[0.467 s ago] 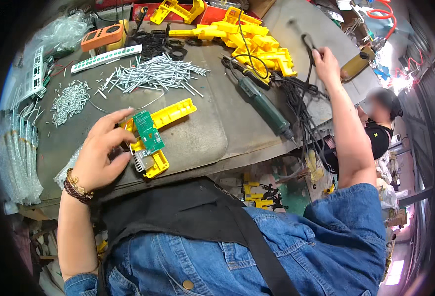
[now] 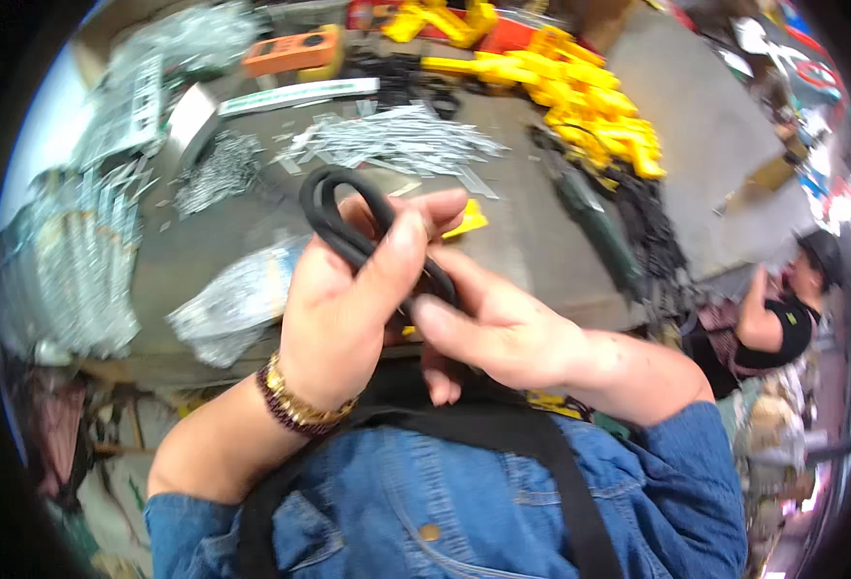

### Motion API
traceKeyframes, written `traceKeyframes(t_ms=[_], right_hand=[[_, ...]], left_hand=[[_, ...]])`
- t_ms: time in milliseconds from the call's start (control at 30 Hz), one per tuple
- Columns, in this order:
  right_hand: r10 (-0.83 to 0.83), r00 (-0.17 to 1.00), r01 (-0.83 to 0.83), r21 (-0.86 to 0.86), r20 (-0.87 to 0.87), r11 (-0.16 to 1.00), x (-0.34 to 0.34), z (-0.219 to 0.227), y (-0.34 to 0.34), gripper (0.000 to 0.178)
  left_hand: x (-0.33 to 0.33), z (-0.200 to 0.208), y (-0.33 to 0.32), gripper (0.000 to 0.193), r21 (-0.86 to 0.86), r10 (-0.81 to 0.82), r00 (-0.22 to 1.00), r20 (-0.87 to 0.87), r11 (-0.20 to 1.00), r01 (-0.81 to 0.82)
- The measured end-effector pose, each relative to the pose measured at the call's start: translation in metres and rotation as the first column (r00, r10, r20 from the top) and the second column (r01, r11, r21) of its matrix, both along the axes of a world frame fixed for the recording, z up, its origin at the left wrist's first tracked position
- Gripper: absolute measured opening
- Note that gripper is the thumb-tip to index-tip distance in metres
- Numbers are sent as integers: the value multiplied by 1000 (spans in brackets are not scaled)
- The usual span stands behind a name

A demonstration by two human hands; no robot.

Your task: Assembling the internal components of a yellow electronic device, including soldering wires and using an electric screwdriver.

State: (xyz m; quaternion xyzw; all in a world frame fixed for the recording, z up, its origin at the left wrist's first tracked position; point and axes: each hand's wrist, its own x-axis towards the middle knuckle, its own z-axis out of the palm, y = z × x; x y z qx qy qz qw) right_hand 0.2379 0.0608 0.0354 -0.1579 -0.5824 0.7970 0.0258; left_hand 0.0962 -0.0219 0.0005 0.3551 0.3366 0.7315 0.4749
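Note:
A looped black cable [image 2: 348, 236] is gripped between my two hands over the table's front edge. My left hand [image 2: 343, 309] closes round it, with the doubled loop rising above the thumb. My right hand [image 2: 507, 328] pinches the same cable from the other side. Behind my fingers a bit of a yellow plastic housing [image 2: 466, 220] shows; its remaining part and the green circuit board are hidden. A clear plastic bag [image 2: 237, 299] lies beside my left hand.
Long screws [image 2: 397, 135] and a heap of small screws [image 2: 218, 172] lie beyond my hands. Yellow housings [image 2: 580, 92] pile at the back right, near a dark green electric screwdriver [image 2: 590, 217] and black cables [image 2: 652, 232]. Another person [image 2: 782, 304] sits at the right.
My right hand has come back from the far right with a black cable. My left hand has moved off the housing and now grips the cable too. The view has shifted.

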Motion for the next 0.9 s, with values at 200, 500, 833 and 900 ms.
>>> traceKeyframes(t_ms=[200, 500, 833, 900], right_hand=[[247, 932, -318, 272, 266, 908, 9, 1, 13, 45], [268, 963, -19, 980, -35, 197, -50, -22, -7, 23], [215, 970, 104, 994, -111, 43, -65, -22, 47, 22], [193, 962, 176, 979, -193, 103, -74, -16, 80, 20]], left_hand=[[-82, 5, -18, 14, -62, 325, 933, -153, 940, -337], [-216, -3, -48, 45, 278, -28, -324, -946, 448, -850], [-80, -13, -41, 27, 58, 121, 239, -964, 966, -253], [-87, -17, -38, 28, 52, 99, 201, -975, 972, -227]])
